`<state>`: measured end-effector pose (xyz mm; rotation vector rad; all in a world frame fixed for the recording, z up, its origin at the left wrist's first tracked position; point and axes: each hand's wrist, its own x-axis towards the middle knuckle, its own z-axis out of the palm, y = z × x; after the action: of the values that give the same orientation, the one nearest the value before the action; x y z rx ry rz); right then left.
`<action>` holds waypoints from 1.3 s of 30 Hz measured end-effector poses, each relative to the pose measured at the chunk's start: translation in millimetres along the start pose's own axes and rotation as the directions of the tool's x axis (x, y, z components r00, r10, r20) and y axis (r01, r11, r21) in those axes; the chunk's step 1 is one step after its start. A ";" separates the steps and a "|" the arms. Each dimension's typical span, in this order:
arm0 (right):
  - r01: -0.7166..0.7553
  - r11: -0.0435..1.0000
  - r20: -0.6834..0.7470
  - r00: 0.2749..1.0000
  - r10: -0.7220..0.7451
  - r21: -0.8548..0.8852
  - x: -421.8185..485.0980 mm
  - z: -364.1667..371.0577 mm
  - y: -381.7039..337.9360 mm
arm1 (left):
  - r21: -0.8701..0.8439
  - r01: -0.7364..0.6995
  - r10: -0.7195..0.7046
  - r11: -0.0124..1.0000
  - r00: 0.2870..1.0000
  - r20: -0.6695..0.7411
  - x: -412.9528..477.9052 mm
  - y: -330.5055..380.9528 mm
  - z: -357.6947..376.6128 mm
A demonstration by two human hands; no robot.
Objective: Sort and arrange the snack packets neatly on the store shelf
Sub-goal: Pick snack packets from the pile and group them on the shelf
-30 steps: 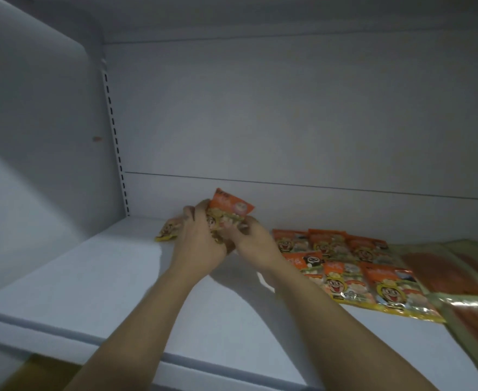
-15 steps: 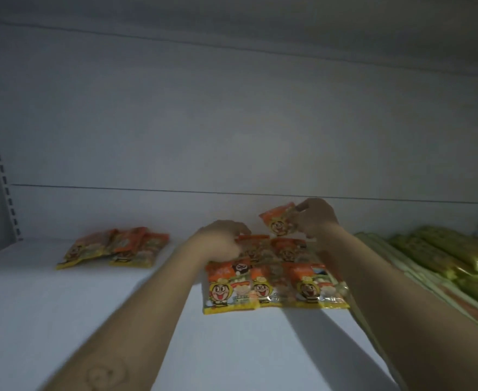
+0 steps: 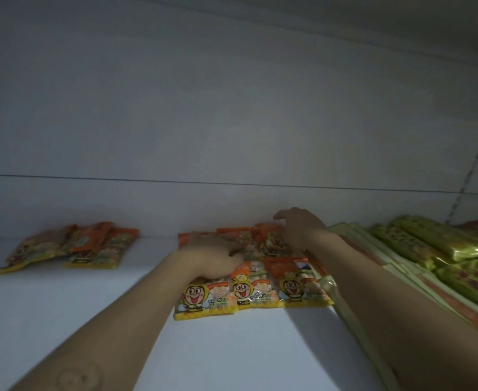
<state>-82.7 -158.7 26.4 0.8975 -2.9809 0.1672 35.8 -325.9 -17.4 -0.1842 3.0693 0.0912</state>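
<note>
Shelf (image 3: 62, 320): white, dimly lit. Centre packets (image 3: 250, 289): orange-yellow, flat, in two overlapping rows; front row of three at mid-depth, back row against the rear wall. Left hand (image 3: 212, 255): palm down, fingers stretched out, pressed on the left end of both rows; nothing gripped. Right hand (image 3: 299, 230): over the right end of the back row, fingers loosely curved and released; contact with the packet beneath not discernible. Loose pile (image 3: 68, 246): same kind, back left, well apart from the rows. Green packs (image 3: 429, 249): stacked along the right end, pale flat packs (image 3: 353, 230) between them and the rows.
</note>
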 end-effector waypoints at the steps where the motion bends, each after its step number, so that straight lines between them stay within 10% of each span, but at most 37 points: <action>1: 0.034 0.999 0.038 0.999 -0.033 -0.012 -1.3 1.5 -1.5 | -0.005 0.001 -0.001 1.000 1.000 -0.004 -0.6 0.0 0.6; 17: 0.076 0.991 0.054 0.996 -0.070 -0.110 -11.1 8.0 -7.7 | -0.013 0.046 -0.048 0.999 0.988 -0.150 -13.1 -2.6 -5.0; 25: 0.212 0.977 0.013 0.977 -0.211 -0.040 -53.2 -2.1 -43.1 | -0.156 0.528 -0.544 0.834 0.835 -0.079 -27.2 -38.8 3.2; 31: 0.324 0.939 0.059 0.941 -0.332 0.115 -83.8 4.4 -84.4 | -0.344 0.479 -0.549 0.807 0.824 -0.140 -20.8 -31.2 2.1; 39: 0.293 0.956 0.004 0.956 -0.293 -0.006 -96.4 28.8 -113.8 | -0.818 0.265 -0.693 0.510 0.691 -0.208 -32.1 -41.2 -6.4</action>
<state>60.7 -203.2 3.5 1.3231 -2.8031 0.1474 72.2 -363.4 -11.1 -1.3570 3.0396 1.5099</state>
